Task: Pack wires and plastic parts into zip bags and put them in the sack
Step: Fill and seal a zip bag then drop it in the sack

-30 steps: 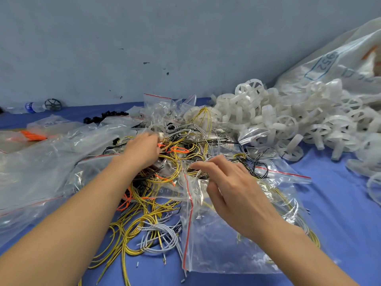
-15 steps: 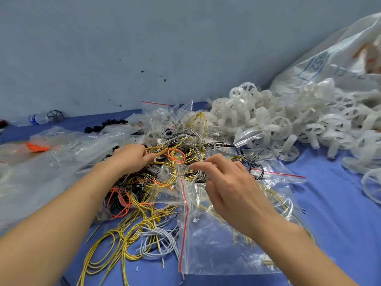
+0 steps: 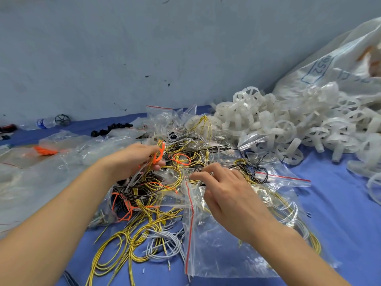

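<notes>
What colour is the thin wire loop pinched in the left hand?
Bright orange wire loop; head view.

Scuffed grey-blue wall (image 3: pixel 103 48) behind blue tabletop (image 3: pixel 340 213)

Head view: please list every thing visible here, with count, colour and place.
yellow wires: many, yellow, tangle at centre
orange wires: one looped bundle, orange, in left hand
grey wires: one bundle, grey, front of tangle
front zip bag: one, clear with red strip, under right hand
other zip bags: several, clear, left and back
plastic wheels: many, white, heap at right
sack: one, white, far right
bottle: one, clear, far left
left hand: one, grips the orange wires
right hand: one, fingers on front zip bag, grip unclear
</notes>
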